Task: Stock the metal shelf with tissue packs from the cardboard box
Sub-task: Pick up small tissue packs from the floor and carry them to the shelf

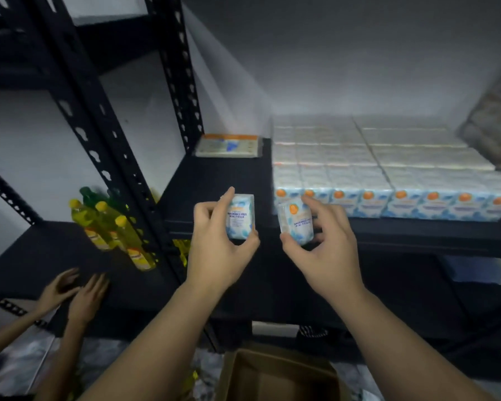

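My left hand point(217, 241) grips a small white-and-blue tissue pack point(241, 217) upright, just in front of the black metal shelf point(214, 180). My right hand point(327, 244) holds a second tissue pack point(297, 222), tilted a little, near the left end of the stocked block. Several rows of matching tissue packs point(388, 175) fill the shelf's right side. One flat pack point(229, 145) lies alone at the shelf's back left. The open cardboard box point(275, 374) sits on the floor below my arms.
Another person's two hands point(75, 290) rest on the neighbouring black shelf at the left. Yellow and green bottles point(113, 227) stand by the perforated upright post point(119, 157). A bare strip of shelf lies between the flat pack and the stocked rows.
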{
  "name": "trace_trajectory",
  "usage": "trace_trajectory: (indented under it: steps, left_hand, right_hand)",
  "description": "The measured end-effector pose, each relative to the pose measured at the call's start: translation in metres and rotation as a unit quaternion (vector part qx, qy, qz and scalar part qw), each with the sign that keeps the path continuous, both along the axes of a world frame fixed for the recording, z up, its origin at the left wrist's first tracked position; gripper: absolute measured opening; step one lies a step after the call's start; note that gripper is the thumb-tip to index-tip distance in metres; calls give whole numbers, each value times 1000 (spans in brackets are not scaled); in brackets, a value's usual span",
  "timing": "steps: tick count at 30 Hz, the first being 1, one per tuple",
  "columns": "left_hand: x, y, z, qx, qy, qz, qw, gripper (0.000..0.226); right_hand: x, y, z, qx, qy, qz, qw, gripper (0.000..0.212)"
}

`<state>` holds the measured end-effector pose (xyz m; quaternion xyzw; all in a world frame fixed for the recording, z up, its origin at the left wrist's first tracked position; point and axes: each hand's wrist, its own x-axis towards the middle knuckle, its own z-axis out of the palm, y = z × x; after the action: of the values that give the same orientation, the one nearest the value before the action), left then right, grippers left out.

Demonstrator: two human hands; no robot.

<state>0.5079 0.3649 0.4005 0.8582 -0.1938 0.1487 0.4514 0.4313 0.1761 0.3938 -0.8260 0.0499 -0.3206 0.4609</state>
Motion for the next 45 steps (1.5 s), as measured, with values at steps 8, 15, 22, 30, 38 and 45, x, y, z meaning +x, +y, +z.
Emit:
trace_trajectory:
  steps: [8, 15, 22, 30, 38, 45]
  left_hand:
    - [52, 44, 9, 54, 11, 45, 997, 70]
    - [59, 48, -2, 96, -1, 33, 995, 45]
    - [63, 52, 7, 106, 18, 35, 994, 42]
    - [57, 56, 22, 76, 26, 41, 996, 29]
    - [58, 63, 12, 52, -43, 20, 998, 27]
    - [63, 69, 4, 135, 0, -4, 991, 43]
  right_hand:
    - [60, 48, 3, -75, 28, -35, 996, 44]
    - [74, 58, -18, -156, 39, -50, 986, 38]
    - [79, 57, -19, -178, 47, -12, 983, 43]
    - [77, 55, -24, -201, 38, -11, 979, 42]
    - [75, 55, -23, -198, 55, -9, 979, 44]
    - [74, 62, -19, -222, 76, -20, 972, 45]
